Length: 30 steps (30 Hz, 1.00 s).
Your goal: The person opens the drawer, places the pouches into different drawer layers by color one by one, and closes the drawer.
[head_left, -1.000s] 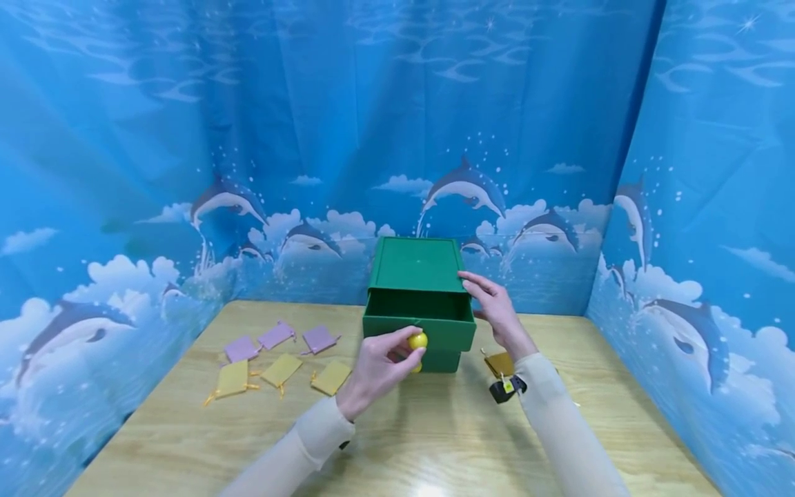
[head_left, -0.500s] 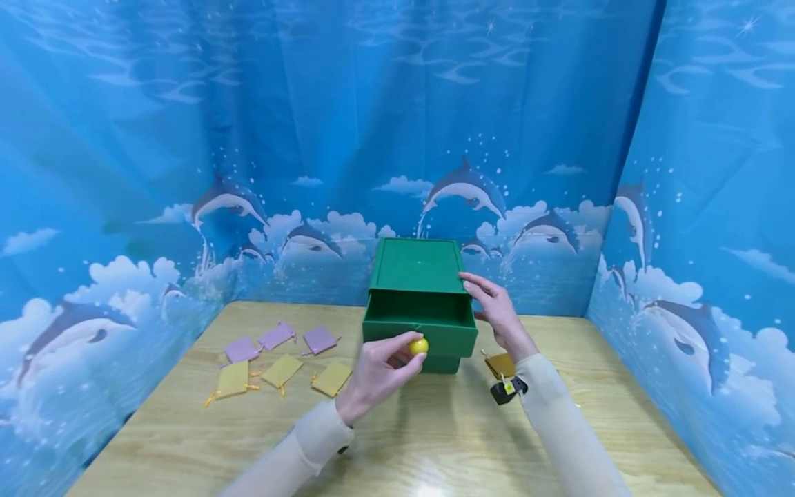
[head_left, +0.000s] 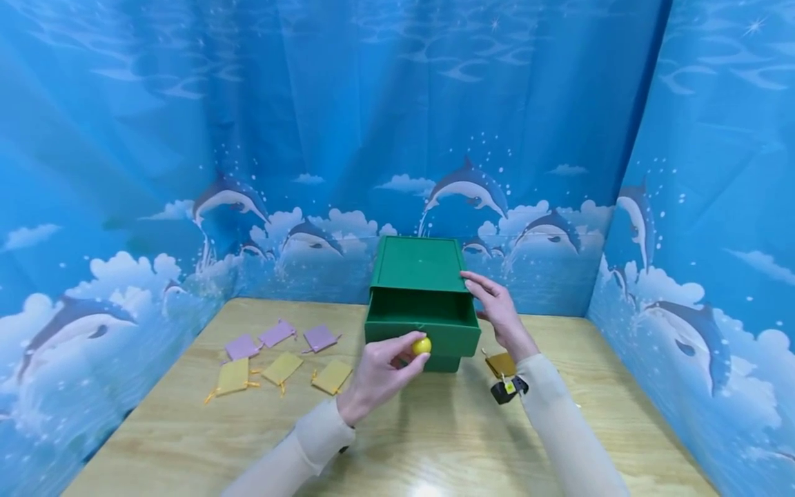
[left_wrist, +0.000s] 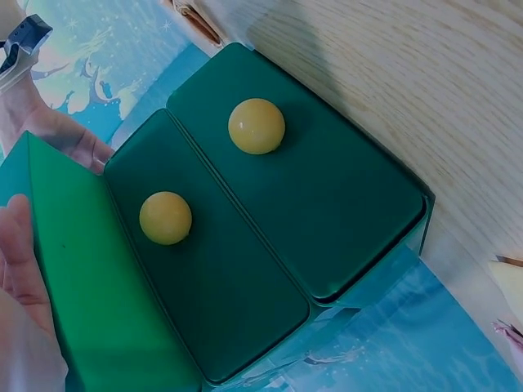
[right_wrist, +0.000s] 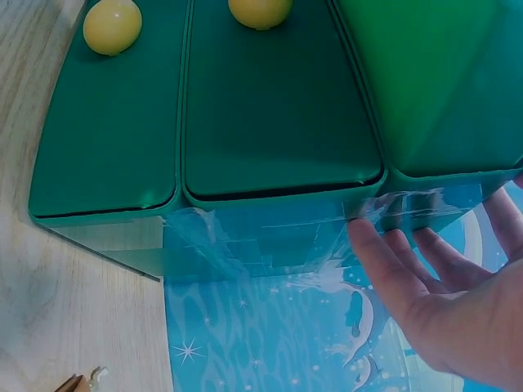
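Note:
A green cabinet (head_left: 421,262) stands at the back middle of the table, its top drawer (head_left: 456,339) pulled out. What shows inside that drawer looks bare. My left hand (head_left: 379,373) pinches the round yellow knob (head_left: 421,345) on the drawer front. Against the cabinet's right side rests my right hand (head_left: 500,314), fingers extended along the upper edge. Two lower drawers show in the left wrist view, both pushed in, with a yellow knob (left_wrist: 257,126) and another knob (left_wrist: 166,218). The right wrist view shows right-hand fingers (right_wrist: 384,261) touching the cabinet's clear-taped side.
Left of the cabinet lie several small drawstring pouches, lilac ones (head_left: 277,334) behind yellow ones (head_left: 282,368). A brown pouch (head_left: 500,364) lies near the right wrist. A blue dolphin-print curtain (head_left: 310,138) encloses the wooden table (head_left: 186,442).
The top drawer has come slightly further out, toward me, with my left hand on its knob. A lower knob glimpsed beneath the hand earlier is hidden now. My right hand stays in place.

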Each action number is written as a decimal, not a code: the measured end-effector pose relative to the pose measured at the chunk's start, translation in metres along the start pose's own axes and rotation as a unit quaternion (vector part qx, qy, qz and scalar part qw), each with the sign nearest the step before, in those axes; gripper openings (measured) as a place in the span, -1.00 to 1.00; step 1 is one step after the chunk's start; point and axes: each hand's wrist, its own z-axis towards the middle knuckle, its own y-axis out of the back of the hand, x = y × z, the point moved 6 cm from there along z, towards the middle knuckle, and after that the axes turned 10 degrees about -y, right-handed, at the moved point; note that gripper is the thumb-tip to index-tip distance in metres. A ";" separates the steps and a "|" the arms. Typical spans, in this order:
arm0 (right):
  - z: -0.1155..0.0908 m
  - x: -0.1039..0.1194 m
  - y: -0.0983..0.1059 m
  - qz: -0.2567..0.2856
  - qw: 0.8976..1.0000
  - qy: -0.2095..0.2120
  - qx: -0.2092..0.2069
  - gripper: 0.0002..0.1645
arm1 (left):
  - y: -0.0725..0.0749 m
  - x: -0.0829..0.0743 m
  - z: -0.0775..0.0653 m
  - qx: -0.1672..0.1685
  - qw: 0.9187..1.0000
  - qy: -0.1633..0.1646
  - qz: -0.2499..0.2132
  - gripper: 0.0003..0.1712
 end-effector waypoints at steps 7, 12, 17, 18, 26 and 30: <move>0.001 0.000 0.000 -0.001 1.000 0.000 0.005 -0.32 | 0.000 -0.001 0.000 0.007 1.000 -0.007 -0.007 -0.66; 0.000 0.001 0.001 -0.003 1.000 0.005 0.003 -0.32 | 0.002 -0.002 0.000 0.008 1.000 -0.016 -0.014 -0.65; 0.000 0.000 0.000 -0.003 1.000 0.005 0.005 -0.32 | 0.003 -0.001 -0.002 0.008 0.999 -0.013 -0.034 -0.65; -0.001 0.000 0.000 -0.003 1.000 0.005 0.006 -0.31 | 0.004 -0.001 -0.002 0.005 0.999 -0.012 -0.038 -0.66; -0.001 0.000 -0.001 0.000 1.000 0.009 0.007 -0.31 | 0.018 0.002 -0.002 -0.027 0.999 -0.012 -0.038 -0.78; -0.001 0.000 -0.001 -0.001 1.000 0.011 0.005 -0.31 | 0.028 0.004 -0.003 -0.040 0.999 -0.012 -0.033 -0.85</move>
